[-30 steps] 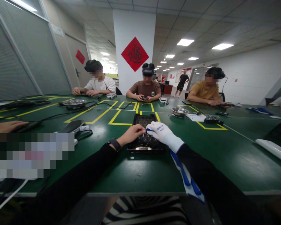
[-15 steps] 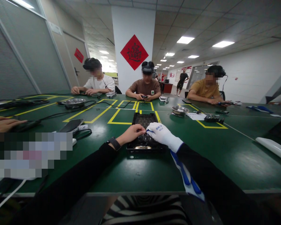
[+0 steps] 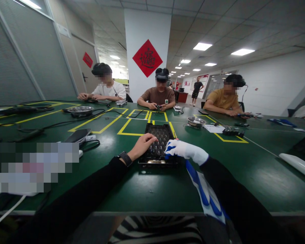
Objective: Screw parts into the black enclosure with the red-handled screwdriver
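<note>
On the green table in front of me lies a shallow black tray (image 3: 155,130) with many small light bits in rows on its floor. My left hand (image 3: 142,146), bare with a dark watch (image 3: 124,158) at the wrist, reaches over the tray's left side. Its fingers are slightly bent and a little apart, with nothing visible in them. At the right side of the tray, my right hand (image 3: 180,149) wears a white and blue work glove. Its fingers are curled closed; a tiny red tip shows above them, but what they hold is hidden.
Beside my right forearm a second blue and white glove (image 3: 205,191) hangs over the table edge. Metal bowls (image 3: 196,122) (image 3: 80,110), a phone (image 3: 78,136) and black cables (image 3: 58,124) lie farther off. Several people sit across the table; one person stands behind.
My right hand has drawn away from my left, to the right and toward me, and turned at the wrist. My left fingers have loosened. A neighbour's hand at the left has mostly left view.
</note>
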